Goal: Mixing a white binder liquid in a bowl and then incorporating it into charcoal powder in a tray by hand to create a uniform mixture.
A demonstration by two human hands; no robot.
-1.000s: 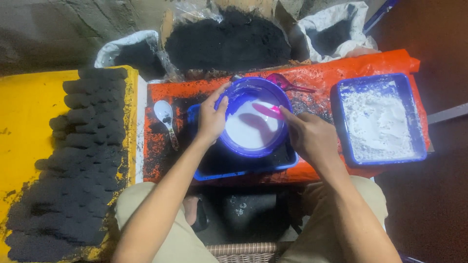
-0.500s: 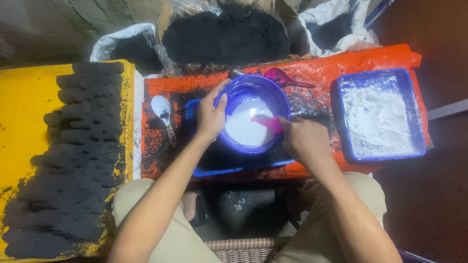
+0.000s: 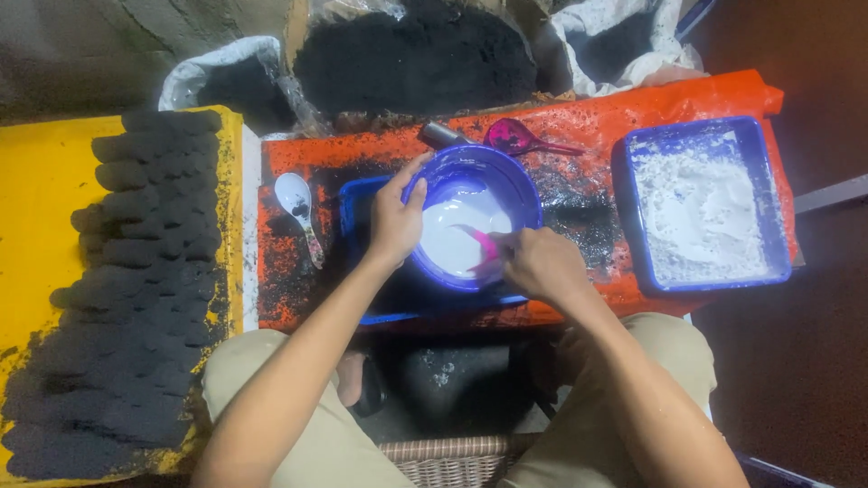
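Head view, looking straight down. The left hand [image 3: 395, 220] is clamped on the near-left rim of the blue bowl [image 3: 506, 176], thumb over the edge and inside, fingers curled down the outer wall. The right hand [image 3: 541, 264] is closed around a pink spoon [image 3: 480, 244], its tip down in the white liquid [image 3: 457, 237] that fills the bottom of the bowl. That hand sits at the bowl's near-right rim, knuckles up, fingers wrapped tight on the handle.

The bowl stands in a shallow blue tray [image 3: 354, 208], and the tray lies on an orange plastic sheet [image 3: 687, 95] dusted with black powder. Left of the tray, on the sheet, lies a white spoon [image 3: 299, 210], bowl end away from the person. Behind the blue bowl, a dark pink scoop [image 3: 517, 137] rests on the sheet, handle pointing right, with a small grey cylinder [image 3: 443, 136] just beside it on the left.

Off to the right, a blue rectangular tub [image 3: 633, 226] holds white powder [image 3: 701, 208], well apart from both hands. On the far left, a yellow board [image 3: 36, 235] carries rows of black lumps [image 3: 145, 271], packed side by side. At the top, a heap of black powder [image 3: 416, 59] sits in an open bag, with white sacks [image 3: 194, 77] on either side. Below, the person's knees in tan trousers [image 3: 298, 407] frame a wicker basket rim [image 3: 452, 452] at the bottom edge.
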